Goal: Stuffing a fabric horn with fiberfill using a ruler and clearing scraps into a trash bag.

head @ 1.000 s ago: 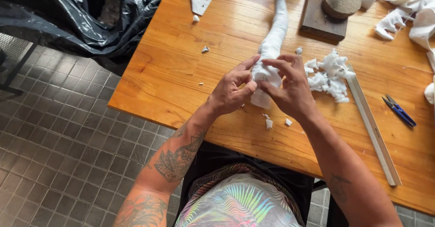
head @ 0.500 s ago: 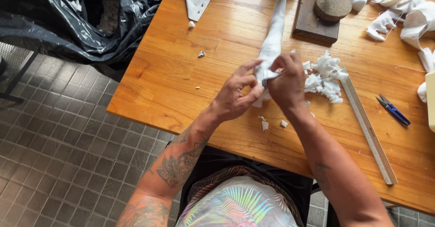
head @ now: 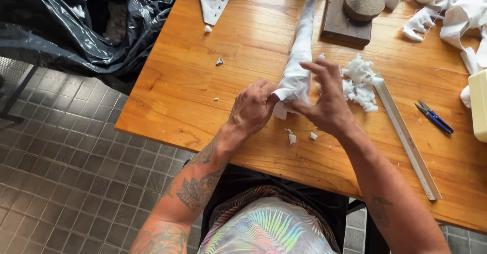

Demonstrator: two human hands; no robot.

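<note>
Both hands worked at the near, wide end of a long white cloth cone [head: 300, 61] that lay on the wooden table [head: 203, 81], its tip pointing away from the person. The left hand [head: 251, 109] was closed on the open hem of the cone, fingers pinching the fabric at its lower left edge. The right hand [head: 327, 104] gripped the same end from the right, thumb and forefinger pinched on the cloth, the other fingers spread above it.

A heap of white stuffing [head: 359, 81] sat just right of the right hand. A few small white scraps [head: 292, 138] lay on the table just below the hands. A long metal ruler [head: 406, 137] ran diagonally past the stuffing, with blue snips [head: 433, 118] further right. A dark wooden block [head: 347, 18] lay at the far edge beside the cone's tip. A black plastic bag [head: 76, 26] hung open at the table's left.
</note>
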